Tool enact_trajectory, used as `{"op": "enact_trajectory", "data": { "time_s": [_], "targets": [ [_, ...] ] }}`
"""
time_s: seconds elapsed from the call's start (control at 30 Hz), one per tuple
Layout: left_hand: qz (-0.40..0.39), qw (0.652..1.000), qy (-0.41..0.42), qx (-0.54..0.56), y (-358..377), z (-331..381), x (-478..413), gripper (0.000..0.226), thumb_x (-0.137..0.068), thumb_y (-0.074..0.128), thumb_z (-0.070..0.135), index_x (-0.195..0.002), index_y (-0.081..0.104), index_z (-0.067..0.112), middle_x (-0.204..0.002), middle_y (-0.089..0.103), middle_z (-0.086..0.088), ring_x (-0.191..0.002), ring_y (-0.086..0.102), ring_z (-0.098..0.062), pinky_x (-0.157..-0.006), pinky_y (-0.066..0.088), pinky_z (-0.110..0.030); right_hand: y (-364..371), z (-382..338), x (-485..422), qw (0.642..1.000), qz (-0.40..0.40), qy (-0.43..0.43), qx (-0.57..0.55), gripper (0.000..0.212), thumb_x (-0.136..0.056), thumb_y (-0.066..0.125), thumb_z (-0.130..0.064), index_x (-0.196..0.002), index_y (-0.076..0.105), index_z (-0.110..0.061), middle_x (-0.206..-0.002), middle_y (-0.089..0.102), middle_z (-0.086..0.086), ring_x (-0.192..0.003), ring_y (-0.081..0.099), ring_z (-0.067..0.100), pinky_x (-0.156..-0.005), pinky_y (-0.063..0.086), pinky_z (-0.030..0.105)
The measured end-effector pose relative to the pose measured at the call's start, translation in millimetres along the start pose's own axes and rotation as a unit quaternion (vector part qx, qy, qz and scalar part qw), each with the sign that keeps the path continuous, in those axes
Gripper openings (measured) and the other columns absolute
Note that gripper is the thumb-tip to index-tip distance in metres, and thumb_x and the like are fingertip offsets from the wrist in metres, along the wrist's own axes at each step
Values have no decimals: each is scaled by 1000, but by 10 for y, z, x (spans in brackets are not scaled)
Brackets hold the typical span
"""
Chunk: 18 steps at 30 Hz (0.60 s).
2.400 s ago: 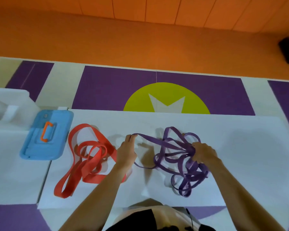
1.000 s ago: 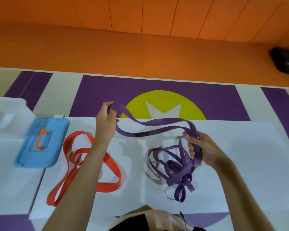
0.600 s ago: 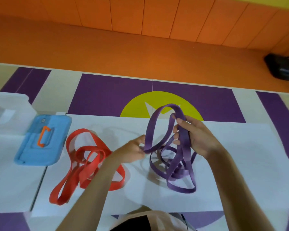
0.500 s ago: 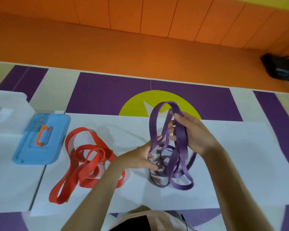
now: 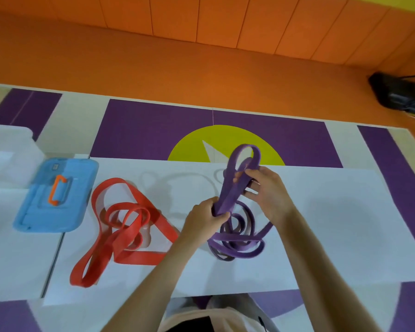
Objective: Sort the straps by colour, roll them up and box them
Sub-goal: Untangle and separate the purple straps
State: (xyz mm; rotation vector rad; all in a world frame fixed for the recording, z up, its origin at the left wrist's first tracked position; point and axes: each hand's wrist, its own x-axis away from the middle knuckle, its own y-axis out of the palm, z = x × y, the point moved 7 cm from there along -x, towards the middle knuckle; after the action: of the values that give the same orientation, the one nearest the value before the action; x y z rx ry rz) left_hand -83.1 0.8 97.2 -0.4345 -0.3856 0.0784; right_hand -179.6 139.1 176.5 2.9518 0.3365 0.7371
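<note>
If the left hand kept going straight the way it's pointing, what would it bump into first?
The left hand would probably meet the right hand, which holds the same purple strap just beyond it; depth is unclear.

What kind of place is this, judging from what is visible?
Probably a gym or playroom: red straps and purple straps like exercise bands, a bright purple and yellow floor, and an orange panelled wall.

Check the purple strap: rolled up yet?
Not rolled: purple strap is partly gathered upright between left hand and right hand, the rest loose on the table.
</note>
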Motion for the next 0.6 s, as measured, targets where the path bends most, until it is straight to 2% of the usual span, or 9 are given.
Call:
{"op": "enact_trajectory", "data": {
  "time_s": [0.1,0.17,0.23,0.3,0.37,0.43,0.5,0.6],
  "targets": [
    [89,994,9,-58,-184,-90,82,24,-91,68,38,-76,54,26,-66,57,8,-65,59,-18,-57,40,-29,-300,211,-58,997,58,42,36,6,-99,67,-11,-95,65,-9,-90,73,8,-83,71,24,-82,61,37],
    [147,981,12,-129,-303,-113,127,23,-89,68,37,-74,55,26,-77,57,9,-76,60,-23,-62,40,-33,-483,394,-78,993,65,70,70,9,-98,70,-16,-91,68,-10,-86,70,5,-77,68,18,-72,59,28],
    [213,948,22,-234,-395,-73,171,16,-85,74,42,-81,69,27,-100,62,10,-96,58,-27,-75,42,-39,-613,620,-89,990,31,102,90,11,-96,73,-21,-91,72,-11,-86,72,5,-79,68,18,-76,57,28],
    [256,935,38,-243,-422,-23,210,18,-83,76,43,-86,70,26,-110,60,7,-106,51,-26,-84,40,-44,-710,849,-109,985,-17,130,114,16,-96,75,-27,-92,75,-11,-87,74,5,-80,68,19,-85,56,35],
    [232,961,55,-139,-402,71,228,14,-89,69,32,-87,61,20,-91,61,7,-87,54,-23,-76,44,-40,-825,1037,-153,978,-48,137,149,21,-98,72,-27,-99,75,-7,-89,74,9,-80,69,21,-86,56,39],
    [205,977,37,-45,-373,151,226,10,-93,65,14,-90,56,15,-71,57,8,-64,52,-16,-61,38,-31,-1047,1210,-253,965,-38,130,223,21,-101,67,-24,-103,72,-4,-90,76,13,-81,70,25,-82,56,40],
    [231,971,33,-54,-458,283,275,17,-94,67,11,-88,52,15,-62,52,8,-56,48,-12,-54,35,-30,-1349,1452,-394,948,-14,137,286,16,-99,65,-22,-102,71,-8,-94,78,13,-88,74,28,-82,57,42],
    [283,947,27,-152,-650,483,389,21,-91,73,22,-86,53,16,-62,56,-1,-58,56,-23,-55,51,-40,-1795,1842,-568,922,58,171,342,16,-93,64,-21,-106,68,-12,-100,74,11,-98,70,34,-91,58,52]
  ]
}}
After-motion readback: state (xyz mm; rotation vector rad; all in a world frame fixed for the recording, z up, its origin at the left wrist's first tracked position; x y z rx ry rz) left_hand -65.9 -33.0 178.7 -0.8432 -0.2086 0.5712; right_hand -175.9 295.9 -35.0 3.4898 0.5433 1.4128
